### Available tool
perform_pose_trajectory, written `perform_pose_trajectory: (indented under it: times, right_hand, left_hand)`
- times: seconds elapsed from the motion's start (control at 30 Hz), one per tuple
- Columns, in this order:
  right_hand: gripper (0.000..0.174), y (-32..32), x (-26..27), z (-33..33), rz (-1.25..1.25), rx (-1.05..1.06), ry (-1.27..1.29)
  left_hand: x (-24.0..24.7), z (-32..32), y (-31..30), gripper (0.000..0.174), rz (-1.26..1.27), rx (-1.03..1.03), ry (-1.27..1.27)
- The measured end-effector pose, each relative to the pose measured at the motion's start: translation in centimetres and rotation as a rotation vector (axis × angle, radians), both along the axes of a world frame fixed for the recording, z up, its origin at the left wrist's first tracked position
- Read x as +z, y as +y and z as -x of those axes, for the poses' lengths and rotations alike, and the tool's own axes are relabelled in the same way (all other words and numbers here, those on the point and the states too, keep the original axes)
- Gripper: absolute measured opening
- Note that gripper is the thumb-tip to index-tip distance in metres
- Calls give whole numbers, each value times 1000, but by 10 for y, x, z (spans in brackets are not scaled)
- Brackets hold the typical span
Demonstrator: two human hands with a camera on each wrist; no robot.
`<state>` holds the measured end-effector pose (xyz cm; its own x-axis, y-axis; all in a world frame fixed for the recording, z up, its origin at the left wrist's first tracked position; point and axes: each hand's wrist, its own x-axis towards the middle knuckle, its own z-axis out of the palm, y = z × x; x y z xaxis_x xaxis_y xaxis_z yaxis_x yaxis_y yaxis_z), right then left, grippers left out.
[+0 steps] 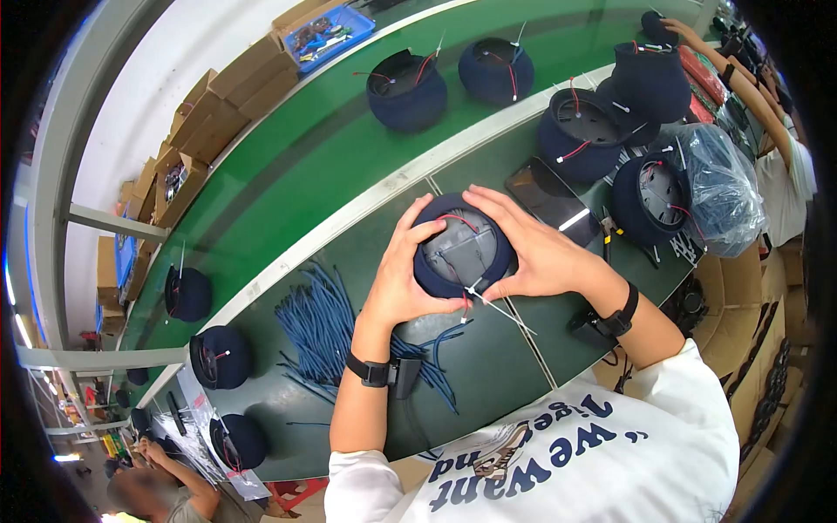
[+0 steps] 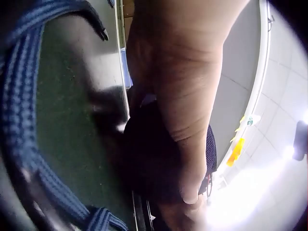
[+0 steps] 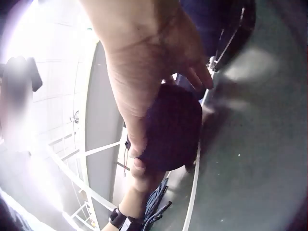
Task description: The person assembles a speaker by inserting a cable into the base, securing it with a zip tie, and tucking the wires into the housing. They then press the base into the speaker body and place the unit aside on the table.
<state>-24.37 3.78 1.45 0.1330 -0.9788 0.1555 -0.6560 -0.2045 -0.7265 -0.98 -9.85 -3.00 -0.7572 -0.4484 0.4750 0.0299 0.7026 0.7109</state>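
Note:
Both hands hold a round navy fabric-covered cap (image 1: 467, 248) above the table, its grey plastic inside facing up. My left hand (image 1: 392, 283) grips its left side, fingers over the far rim and thumb along the near rim. From the other side my right hand (image 1: 545, 257) grips it, with its thumb near the left one. Red wires (image 1: 460, 218) lie inside the cap. A white cable tie (image 1: 501, 312) sticks out from the near rim. In the left wrist view, navy fabric (image 2: 149, 149) shows behind the thumb; the right wrist view shows the cap's rounded outside (image 3: 173, 130).
Blue cords (image 1: 316, 322) lie piled left of the hands. Toward the right are a dark phone-like slab (image 1: 545, 193), pliers (image 1: 608, 235), more navy caps (image 1: 649, 199) and a plastic bag (image 1: 719, 187). Several caps stand on the green belt (image 1: 296, 174). Other people work at both ends.

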Motion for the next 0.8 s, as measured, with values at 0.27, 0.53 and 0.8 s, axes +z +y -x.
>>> perform_pose_trajectory:
  times: [0.27, 0.53, 0.8]
  right_hand:
    - [112, 2, 1, 4, 84, -31, 442]
    - [107, 4, 9, 14, 12, 45, 121]
    - [30, 44, 33, -22, 167, -73, 138]
  left_hand:
    - [3, 6, 0, 104, -10, 24, -12]
    - [14, -1, 1, 101, -12, 3, -64]
    - [62, -3, 23, 48, 198, -109, -76]
